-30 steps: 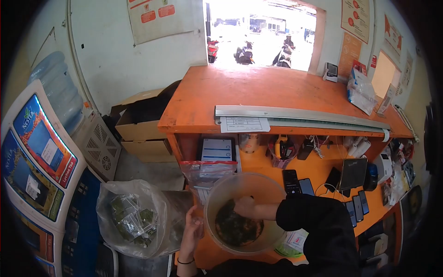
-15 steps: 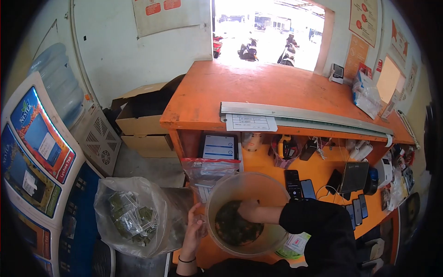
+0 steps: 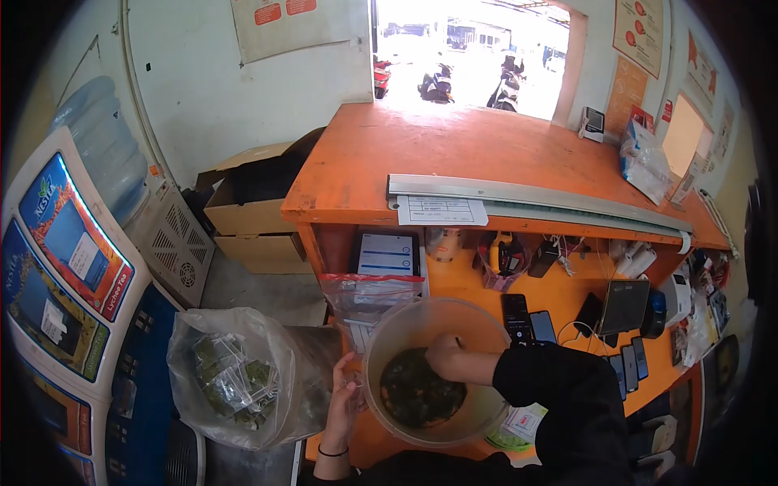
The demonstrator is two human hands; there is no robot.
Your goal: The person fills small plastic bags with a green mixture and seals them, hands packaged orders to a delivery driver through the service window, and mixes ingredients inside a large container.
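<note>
A large translucent plastic tub stands on the orange desk, with dark green, flaky stuff and orange bits in its bottom. My right hand is inside the tub, its fingers closed just above the stuff. A small dark tip pokes out at the top of that hand; what it grips is hidden. Left of the tub, my left hand has thumb and fingers pinched on a small clear plastic bag. Further left, a big clear sack holds many little clear packets with green contents.
A zip bag with a red strip lies behind the tub. Several phones rest to its right, and a green-and-white packet sits by its lower right side. The raised orange counter spans the back. A drinks machine stands left.
My right hand has shifted slightly up and to the right within the tub, showing more of the green stuff. My left hand stays almost where it was.
</note>
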